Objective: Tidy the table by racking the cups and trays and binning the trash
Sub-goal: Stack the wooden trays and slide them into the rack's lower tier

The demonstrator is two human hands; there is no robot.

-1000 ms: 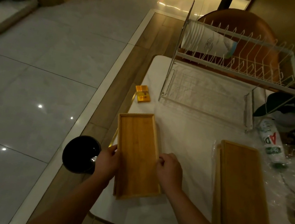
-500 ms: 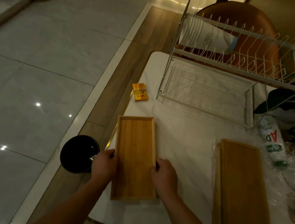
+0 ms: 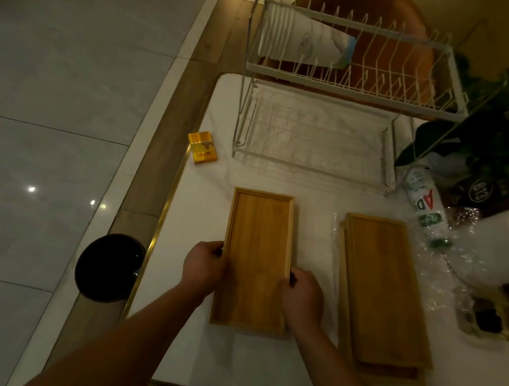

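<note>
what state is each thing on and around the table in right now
left hand: gripping the tray's left edge
right hand: gripping the tray's right edge
wooden tray: flat on the table, open side up, held
stacked trays: flat, untouched
paper cups: nested, lying sideways in the rack's top tier
dish rack: lower tier empty
plastic bottle: lying down
black bin: upright on the floor, open

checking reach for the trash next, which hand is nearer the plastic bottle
Right. The right hand grips the tray's right edge, on the side facing the bottle, which lies farther back on the table's right. The left hand grips the tray's left edge, a tray's width farther away.
</note>
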